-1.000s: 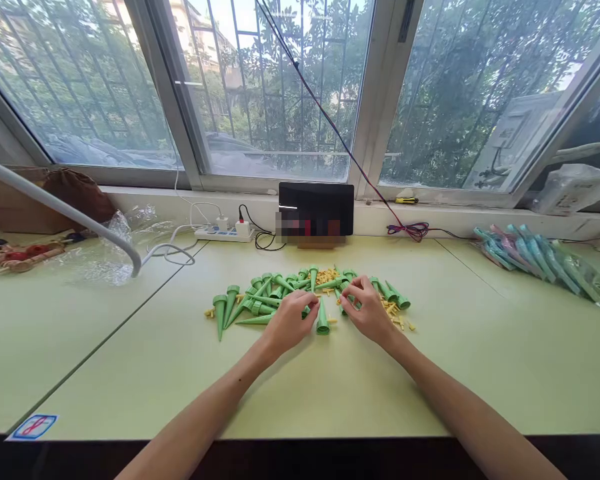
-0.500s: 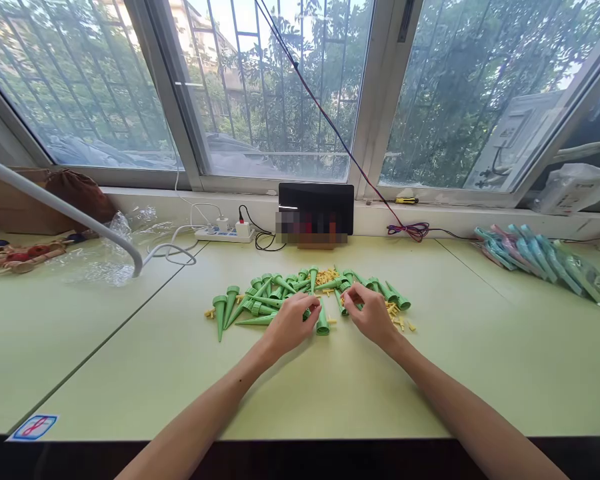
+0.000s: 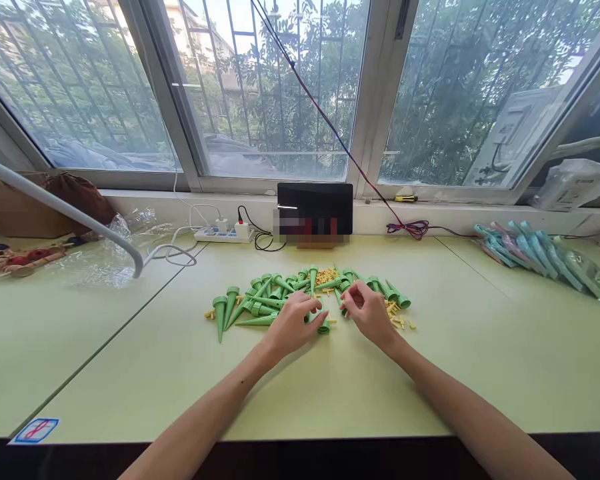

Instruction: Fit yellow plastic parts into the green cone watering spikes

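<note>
My left hand (image 3: 294,321) is over the front of a heap of green plastic watering spikes (image 3: 260,309), its thumb and forefinger apart with nothing visible between them. Right beside that thumb lies one green spike (image 3: 324,328), its wide capped end toward me and a small yellow piece sticking out at its side. My right hand (image 3: 369,312) is closed in a pinch at the right part of the heap. Whatever its fingertips hold is too small and hidden to make out. Small yellow plastic pieces (image 3: 325,277) lie piled behind the hands, and more yellow pieces (image 3: 393,312) are scattered by my right hand.
A dark tablet (image 3: 315,203) stands at the back against the window ledge. To its left are a white power strip (image 3: 224,233) and cables. A white lamp arm (image 3: 65,203) crosses the left side. Plastic packets (image 3: 540,250) lie at the right.
My left thumb and forefinger have spread apart beside the green spike. My right hand stays pinched in nearly the same place.
</note>
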Available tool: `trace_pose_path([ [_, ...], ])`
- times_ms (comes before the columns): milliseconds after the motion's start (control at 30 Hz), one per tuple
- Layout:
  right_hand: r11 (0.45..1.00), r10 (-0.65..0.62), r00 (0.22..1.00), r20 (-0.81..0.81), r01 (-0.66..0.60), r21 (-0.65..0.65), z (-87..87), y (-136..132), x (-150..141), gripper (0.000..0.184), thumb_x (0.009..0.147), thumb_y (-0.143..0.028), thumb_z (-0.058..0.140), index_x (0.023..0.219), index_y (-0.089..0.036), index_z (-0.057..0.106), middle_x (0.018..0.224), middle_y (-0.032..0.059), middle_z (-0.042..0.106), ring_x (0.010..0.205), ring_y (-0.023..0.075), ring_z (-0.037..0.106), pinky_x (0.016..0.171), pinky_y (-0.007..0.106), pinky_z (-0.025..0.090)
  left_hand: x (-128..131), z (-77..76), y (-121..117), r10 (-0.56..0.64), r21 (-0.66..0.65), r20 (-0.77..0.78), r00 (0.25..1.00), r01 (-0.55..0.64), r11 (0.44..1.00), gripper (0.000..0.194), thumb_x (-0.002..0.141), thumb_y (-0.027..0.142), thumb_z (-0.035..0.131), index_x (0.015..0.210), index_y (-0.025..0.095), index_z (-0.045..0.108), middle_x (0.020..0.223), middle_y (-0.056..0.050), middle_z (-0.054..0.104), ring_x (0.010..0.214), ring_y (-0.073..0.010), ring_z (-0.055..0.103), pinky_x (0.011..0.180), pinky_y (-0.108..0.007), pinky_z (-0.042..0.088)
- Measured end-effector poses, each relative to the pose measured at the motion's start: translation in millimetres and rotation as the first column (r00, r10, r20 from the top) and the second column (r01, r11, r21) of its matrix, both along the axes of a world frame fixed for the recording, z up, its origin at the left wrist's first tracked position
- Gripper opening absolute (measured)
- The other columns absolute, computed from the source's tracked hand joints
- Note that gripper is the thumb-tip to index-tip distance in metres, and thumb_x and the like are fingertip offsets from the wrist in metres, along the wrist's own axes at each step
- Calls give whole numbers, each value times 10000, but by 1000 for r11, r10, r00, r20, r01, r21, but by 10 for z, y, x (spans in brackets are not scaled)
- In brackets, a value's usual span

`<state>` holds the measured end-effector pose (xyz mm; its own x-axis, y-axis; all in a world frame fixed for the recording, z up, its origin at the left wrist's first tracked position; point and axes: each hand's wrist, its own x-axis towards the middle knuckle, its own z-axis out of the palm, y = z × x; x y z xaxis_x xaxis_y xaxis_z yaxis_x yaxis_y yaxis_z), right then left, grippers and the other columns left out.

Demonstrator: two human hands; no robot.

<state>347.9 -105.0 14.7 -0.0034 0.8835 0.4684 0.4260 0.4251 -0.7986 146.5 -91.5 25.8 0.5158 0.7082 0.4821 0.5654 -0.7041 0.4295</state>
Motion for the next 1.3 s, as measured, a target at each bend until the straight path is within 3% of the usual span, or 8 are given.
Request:
trace_pose_path([
  [200, 1000, -19, 998, 54, 18, 14, 46, -30, -3, 147, 952, -290, 475, 826, -215, 490, 705, -4, 616, 573, 149, 595, 570, 258, 460, 7, 3, -4, 4, -6, 1, 1000, -4, 1000, 190, 917, 319, 557, 788, 193, 615, 749, -28, 625, 800, -195, 530, 779, -337, 437],
  [433, 997, 45, 996, 80, -50, 65, 112, -55, -28, 171, 942, -282, 524, 828, -193, 616, 761, 22, 631, 678, 160, 571, 633, 261, 455, 18, 38, -23, 16, -12, 59, 998, -15, 1000, 160, 932, 279, 523, 854, 188, 629, 809, -39, 622, 797, -181, 551, 752, -324, 453],
  [633, 986, 153, 985, 77, -158, 50, 69, -74, -70, 92, 890, -280, 622, 910, -193, 644, 835, 41, 665, 727, 173, 601, 678, 285, 500, 15, 63, -35, 2, -20, 83, 997, -1, 1000, 178, 953, 297, 506, 896, 194, 639, 825, -39, 629, 794, -178, 570, 729, -310, 454],
  [867, 977, 197, 977, 84, -202, 65, 7, -83, -106, 109, 868, -275, 659, 944, -199, 640, 838, 36, 657, 736, 173, 602, 680, 292, 508, 10, 52, -27, -47, -4, 60, 997, 47, 999, 240, 960, 281, 484, 789, 191, 626, 761, -31, 614, 793, -183, 547, 726, -309, 446],
  [1033, 972, 210, 976, 63, -215, 89, 21, -100, -126, 115, 873, -285, 667, 947, -201, 646, 849, 36, 656, 745, 170, 600, 701, 296, 511, 11, 52, -38, -101, -25, 66, 993, 103, 994, 275, 970, 269, 453, 757, 191, 609, 763, -27, 617, 793, -178, 549, 886, -366, 453],
  [1300, 968, 204, 977, 60, -210, 135, 54, -119, -133, 159, 840, -343, 714, 913, -214, 656, 802, 22, 649, 711, 166, 595, 676, 289, 506, 19, 83, -44, -130, -84, 118, 984, 141, 987, 252, 967, 253, 453, 756, 202, 580, 746, 9, 617, 736, -147, 562, 1105, -448, 340],
])
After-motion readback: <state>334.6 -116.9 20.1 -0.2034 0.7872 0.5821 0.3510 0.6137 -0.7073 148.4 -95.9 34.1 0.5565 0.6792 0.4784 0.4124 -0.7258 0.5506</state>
